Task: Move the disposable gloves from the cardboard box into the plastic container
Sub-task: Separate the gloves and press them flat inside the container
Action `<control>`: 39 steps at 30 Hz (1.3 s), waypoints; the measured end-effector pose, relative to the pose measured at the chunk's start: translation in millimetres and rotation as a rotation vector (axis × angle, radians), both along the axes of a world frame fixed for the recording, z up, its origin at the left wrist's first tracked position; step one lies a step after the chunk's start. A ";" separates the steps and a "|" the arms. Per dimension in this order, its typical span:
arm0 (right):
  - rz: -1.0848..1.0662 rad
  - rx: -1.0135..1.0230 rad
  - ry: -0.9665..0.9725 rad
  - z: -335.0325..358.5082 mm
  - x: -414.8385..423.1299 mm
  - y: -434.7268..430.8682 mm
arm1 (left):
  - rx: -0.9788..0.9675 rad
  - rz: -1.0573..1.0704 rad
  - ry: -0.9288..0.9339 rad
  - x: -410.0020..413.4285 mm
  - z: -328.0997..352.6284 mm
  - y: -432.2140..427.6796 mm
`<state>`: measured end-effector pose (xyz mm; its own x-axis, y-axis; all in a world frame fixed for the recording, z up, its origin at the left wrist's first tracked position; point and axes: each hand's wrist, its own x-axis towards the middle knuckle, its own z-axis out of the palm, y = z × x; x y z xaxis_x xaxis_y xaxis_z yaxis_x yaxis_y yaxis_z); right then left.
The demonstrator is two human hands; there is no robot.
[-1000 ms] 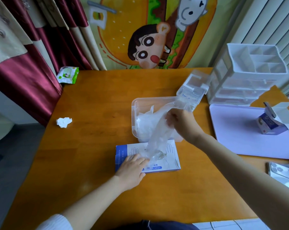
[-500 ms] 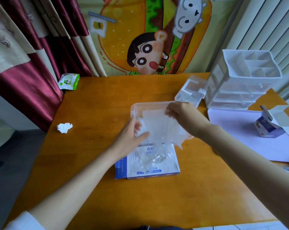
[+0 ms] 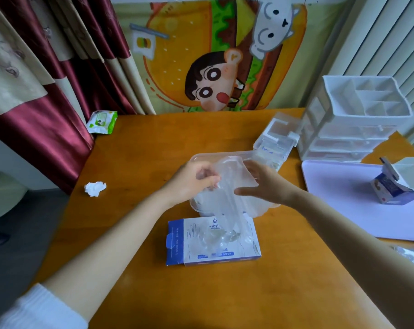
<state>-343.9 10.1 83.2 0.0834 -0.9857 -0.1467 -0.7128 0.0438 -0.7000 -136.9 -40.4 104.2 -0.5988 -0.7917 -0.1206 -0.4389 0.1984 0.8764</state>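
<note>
A blue and white cardboard glove box (image 3: pixel 213 243) lies flat on the wooden table, near me. Just beyond it stands a clear plastic container (image 3: pixel 196 157) with crumpled clear gloves inside. A thin clear disposable glove (image 3: pixel 232 181) hangs stretched between my hands above the container, and its lower end trails down to the opening of the box. My left hand (image 3: pixel 194 179) pinches the glove's left edge. My right hand (image 3: pixel 260 184) holds its right side with fingers curled.
A crumpled tissue (image 3: pixel 95 188) and a green wipes pack (image 3: pixel 102 121) lie at the table's left. A clear lid (image 3: pixel 277 136), a white drawer organizer (image 3: pixel 358 119), a lilac mat (image 3: pixel 353 200) and a small open carton (image 3: pixel 396 186) fill the right.
My left hand left the box and came up to the glove. Both hands now spread the glove over the container, and its tail still reaches the box.
</note>
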 end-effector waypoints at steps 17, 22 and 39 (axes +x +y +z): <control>-0.231 -0.807 0.135 76.9 -7.9 -38.3 | -0.467 0.191 0.174 -16.0 51.6 -65.8; 0.002 -0.900 0.314 52.7 -11.4 -29.0 | -0.544 0.145 0.058 -7.5 14.1 -66.4; 0.255 0.343 0.314 -91.0 1.4 -66.6 | -0.630 -0.399 -0.895 -41.1 -85.1 -70.6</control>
<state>-342.5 -56.5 -7.7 0.2142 -0.8310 -0.5134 -0.9037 0.0310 -0.4271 -178.0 -111.0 19.2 -0.7190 -0.6369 -0.2782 -0.6591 0.7519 -0.0179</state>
